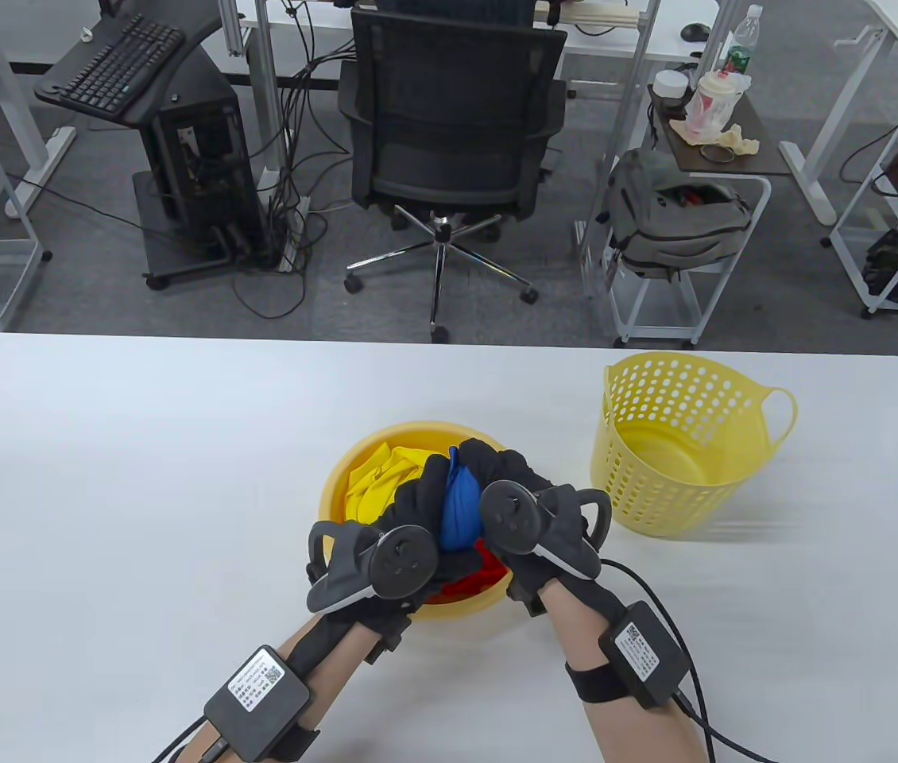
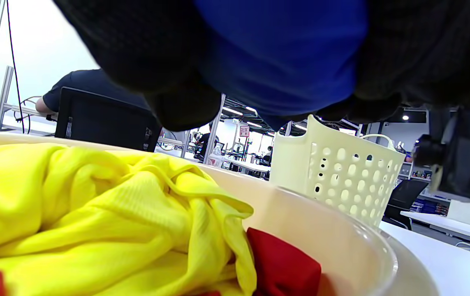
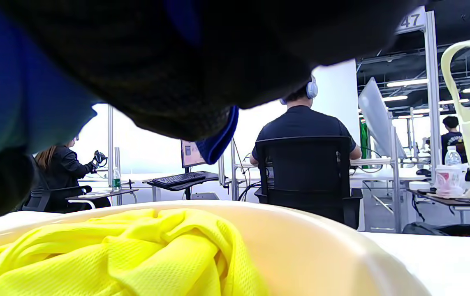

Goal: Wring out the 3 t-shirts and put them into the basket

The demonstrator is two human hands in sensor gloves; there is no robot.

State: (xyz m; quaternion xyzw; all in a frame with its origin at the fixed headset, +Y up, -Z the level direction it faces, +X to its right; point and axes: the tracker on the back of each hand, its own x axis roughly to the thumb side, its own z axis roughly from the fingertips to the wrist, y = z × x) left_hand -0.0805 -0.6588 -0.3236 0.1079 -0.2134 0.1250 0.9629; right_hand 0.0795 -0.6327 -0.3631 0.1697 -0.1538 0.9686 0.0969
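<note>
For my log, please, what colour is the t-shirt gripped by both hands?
Blue t-shirt, clearest in the table view.

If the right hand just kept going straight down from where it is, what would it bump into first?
Probably the red t-shirt in the yellow basin: the right hand, squeezing the blue t-shirt with the left hand, hovers over it. Depth is hard to judge.

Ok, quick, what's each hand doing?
Left hand: grips the blue shirt.
Right hand: grips the same shirt, over the basin.
</note>
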